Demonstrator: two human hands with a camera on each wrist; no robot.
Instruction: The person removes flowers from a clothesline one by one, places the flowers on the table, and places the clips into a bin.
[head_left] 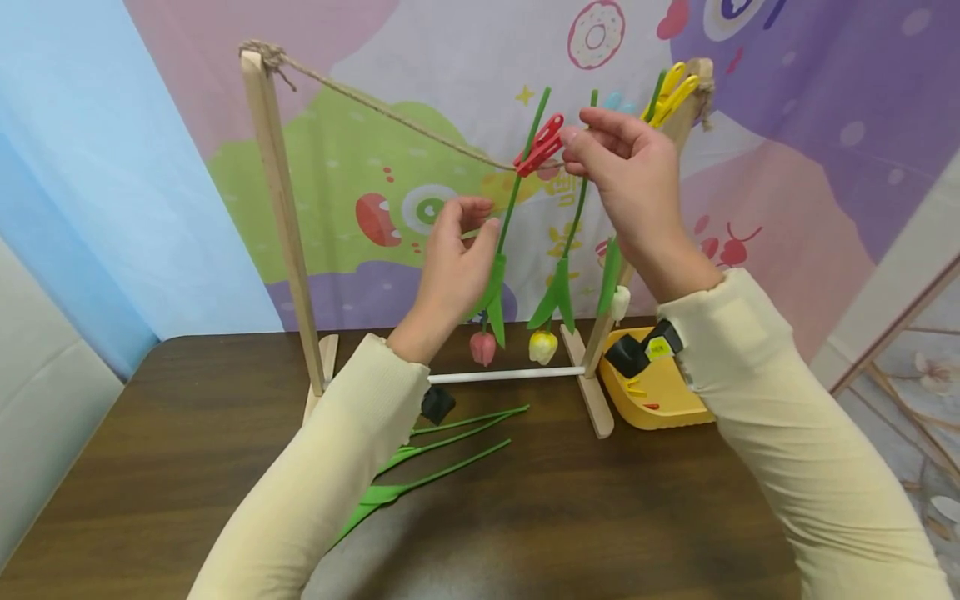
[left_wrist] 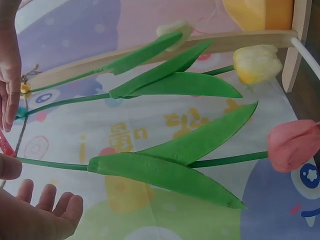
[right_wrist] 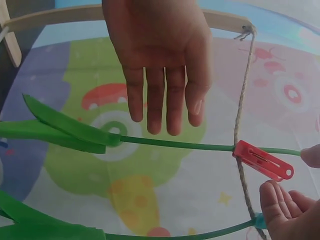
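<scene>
A red clothespin (head_left: pixel 540 146) clips the stem of a pink tulip (head_left: pixel 483 348) to a rope (head_left: pixel 397 117); the flower hangs head down. Just right of this clothespin is my right hand (head_left: pixel 633 179), fingers slightly bent, gripping nothing; in the right wrist view its thumb lies by the stem's end. My left hand (head_left: pixel 461 262) hovers left of the pink tulip's stem, its fingers loose and holding nothing. Beside it hang a yellow tulip (head_left: pixel 543 347), at a teal clothespin (right_wrist: pixel 259 220) partly hidden by my right hand, and a white tulip (head_left: pixel 619 304) near yellow clothespins (head_left: pixel 671 96).
The rope spans two wooden posts (head_left: pixel 281 225) joined low down by a white rod (head_left: pixel 506 375). Several green stems (head_left: pixel 457 468) lie on the dark table (head_left: pixel 570 508), partly under my left sleeve. A yellow tray (head_left: pixel 656 408) with small clothespins stands at the right.
</scene>
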